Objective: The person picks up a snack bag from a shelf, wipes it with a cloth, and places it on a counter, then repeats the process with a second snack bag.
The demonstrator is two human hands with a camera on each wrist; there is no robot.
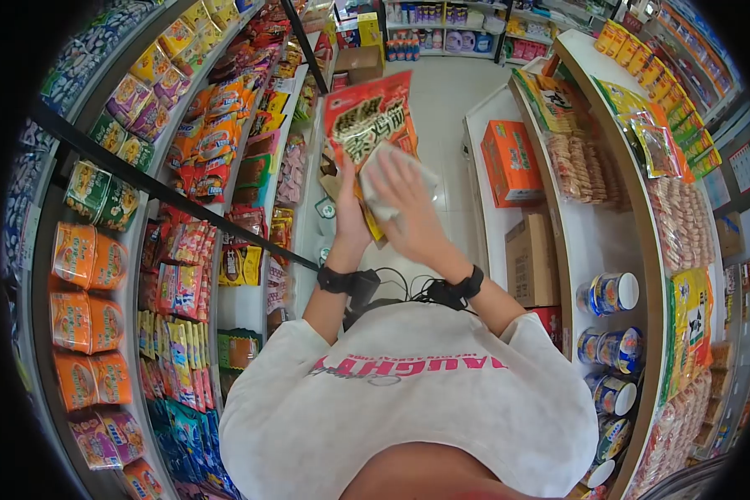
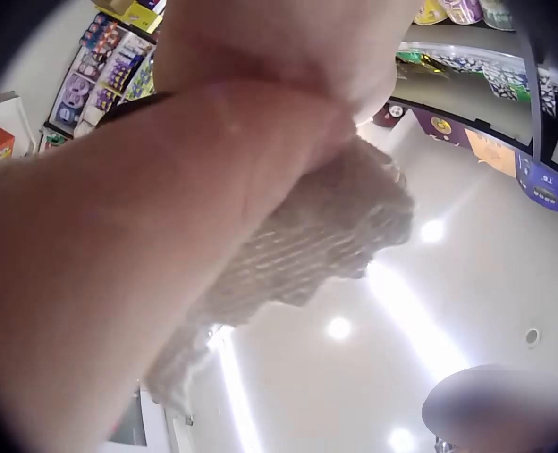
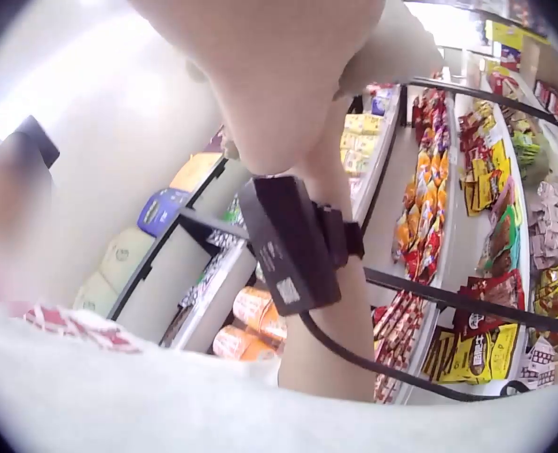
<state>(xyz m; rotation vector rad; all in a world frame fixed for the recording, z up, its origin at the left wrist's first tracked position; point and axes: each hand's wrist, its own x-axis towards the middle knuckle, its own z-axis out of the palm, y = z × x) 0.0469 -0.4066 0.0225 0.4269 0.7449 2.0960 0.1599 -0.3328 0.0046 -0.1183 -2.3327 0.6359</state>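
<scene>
A red snack bag [image 1: 368, 112] with dark printed lettering and a yellow lower edge stands up in front of my chest in the head view. My left hand [image 1: 352, 218] holds the bag by its left side, the thumb along the edge and the other fingers hidden behind it. Over the bag's lower front lies a whitish cloth [image 1: 425, 179]. My right hand [image 1: 402, 198] presses that cloth against the bag with fingers extended, slightly blurred. From below, the left wrist view shows the textured cloth [image 2: 307, 236] hanging past the skin.
Packed snack shelves [image 1: 217, 125] line the left, with a black rail [image 1: 183, 204] in front. On the right-hand shelving are an orange box [image 1: 511, 162], a cardboard carton [image 1: 532, 260] and blue tubs [image 1: 606, 293]. Tiled floor [image 1: 450, 100] runs between them. Black cables [image 1: 408, 287] hang near my wrists.
</scene>
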